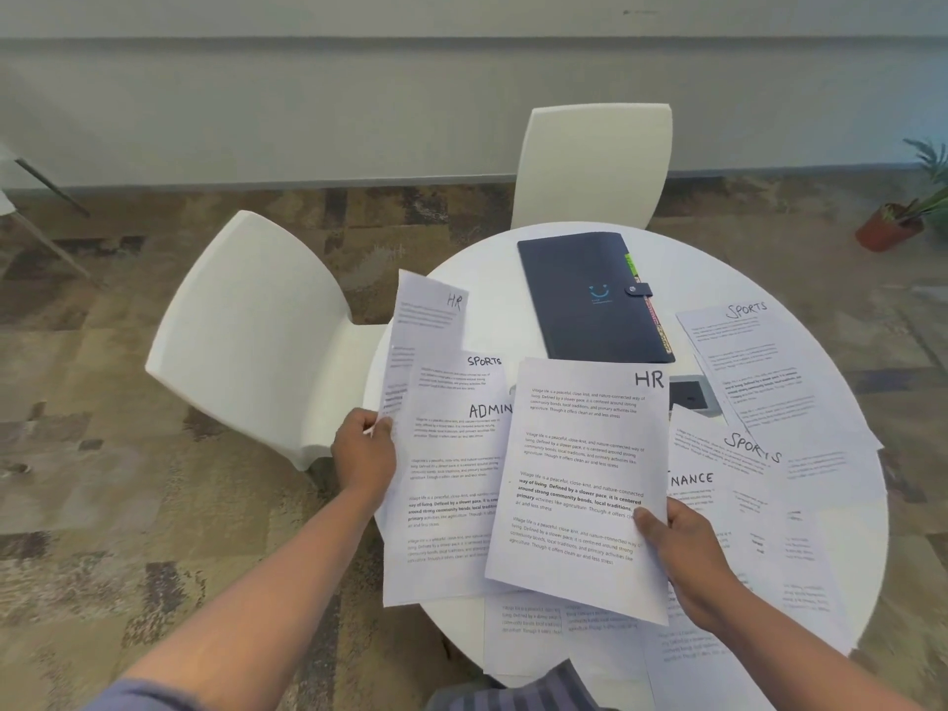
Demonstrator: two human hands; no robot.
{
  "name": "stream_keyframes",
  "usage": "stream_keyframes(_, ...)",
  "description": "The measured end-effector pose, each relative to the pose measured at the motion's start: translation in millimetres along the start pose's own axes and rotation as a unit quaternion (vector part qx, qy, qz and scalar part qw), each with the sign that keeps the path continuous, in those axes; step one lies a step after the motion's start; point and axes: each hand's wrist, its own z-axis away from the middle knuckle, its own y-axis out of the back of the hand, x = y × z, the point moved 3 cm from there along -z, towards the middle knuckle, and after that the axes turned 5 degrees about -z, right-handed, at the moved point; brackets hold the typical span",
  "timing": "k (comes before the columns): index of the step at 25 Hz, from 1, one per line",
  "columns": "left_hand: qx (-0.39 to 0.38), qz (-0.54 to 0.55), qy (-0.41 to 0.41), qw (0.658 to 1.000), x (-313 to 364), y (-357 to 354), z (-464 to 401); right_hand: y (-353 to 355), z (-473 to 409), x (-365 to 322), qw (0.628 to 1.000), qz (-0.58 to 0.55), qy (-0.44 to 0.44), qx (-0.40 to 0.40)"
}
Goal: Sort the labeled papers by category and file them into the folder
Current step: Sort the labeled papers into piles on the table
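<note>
Above the table (482, 300), HR sheet (579, 484) pinched by right hand (682, 551), another by left hand (365, 449).

The HR sheet (579, 484) covers the first letters of "…NANCE" on the paper (697, 492) beneath and the end of the ADMIN sheet (451, 484) text. Body print on the far SPORTS sheet (754, 361) is too blurred to read. The plant (913, 207) is cut by the right edge
</note>
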Motion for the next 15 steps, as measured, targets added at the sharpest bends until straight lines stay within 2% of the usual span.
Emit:
stream_keyframes(4,0.059,-0.028,-0.095,0.993,46,20,12,13,4,0,1.000,-0.016,0.012,0.012)
stream_keyframes(8,0.086,-0.053,-0.230,0.968,98,39,31,29,6,1,0.999,-0.025,0.023,0.020)
stream_keyframes(12,0.022,-0.032,-0.297,0.954,132,34,69,50,0,3,0.999,-0.044,0.022,0.022)
stream_keyframes(15,-0.071,0.008,-0.290,0.954,143,19,106,67,-4,6,0.998,-0.053,0.016,0.011)
